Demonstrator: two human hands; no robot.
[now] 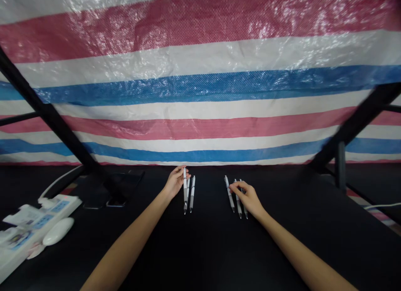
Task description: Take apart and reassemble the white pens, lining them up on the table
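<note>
My left hand (176, 183) is closed on the upper part of a white pen with a grey grip (185, 192), tip toward me. Close to its right, a similar pen (192, 194) lies on the black table (200, 249), and another is partly hidden between the two. To the right, my right hand (248, 196) is over a group of three like pens, its thumb and fingers bent together in a pinch at their upper ends. The leftmost pen (229, 193) shows almost whole; the middle pen (239, 208) and the rightmost pen (246, 213) are partly covered by the fingers.
A white power strip (70, 204) with plugs is at the left, beside a white mouse-like object (58, 231). Dark flat devices (115, 201) lie behind it. Black frame bars (67, 134) slant at both sides. A striped plastic sheet (200, 128) hangs behind the table.
</note>
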